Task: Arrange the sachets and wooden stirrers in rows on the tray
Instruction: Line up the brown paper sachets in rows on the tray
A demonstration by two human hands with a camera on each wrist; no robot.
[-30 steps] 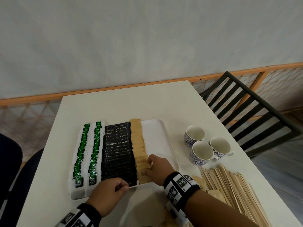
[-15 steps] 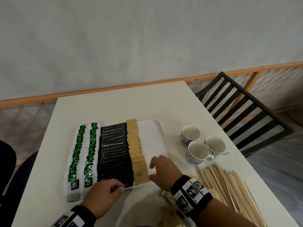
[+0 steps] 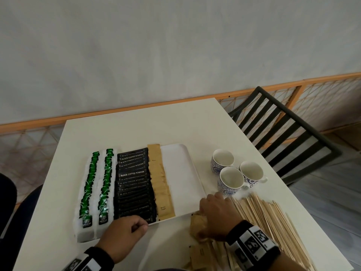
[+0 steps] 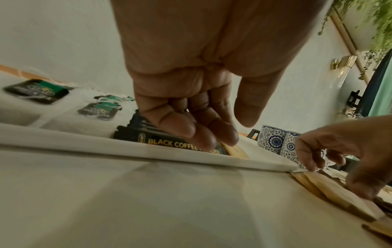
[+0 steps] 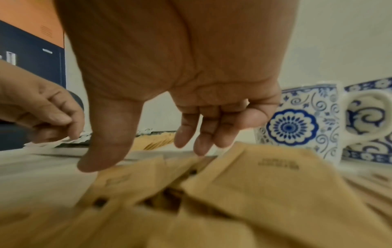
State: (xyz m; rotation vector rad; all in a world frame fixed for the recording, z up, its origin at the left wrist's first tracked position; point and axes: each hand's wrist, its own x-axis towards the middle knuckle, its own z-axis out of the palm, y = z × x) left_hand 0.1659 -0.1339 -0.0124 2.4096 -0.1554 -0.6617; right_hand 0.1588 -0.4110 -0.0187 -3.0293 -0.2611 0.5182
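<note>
Right hand (image 3: 215, 216), grip spread and empty, hovers directly over the loose brown sachets (image 5: 244, 193) on the tabletop (image 3: 136, 130), just right of the tray (image 3: 183, 173); left hand (image 3: 125, 233), loosely curled, rests at its near edge.

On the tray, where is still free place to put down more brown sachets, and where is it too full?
Free: the bare strip of the tray, between the brown sachet row and the tray's right rim. Crowded: everything left of it, the black coffee sachets and green tea bags. Beside the tray, cups and wooden stirrers fill the table's right.
</note>
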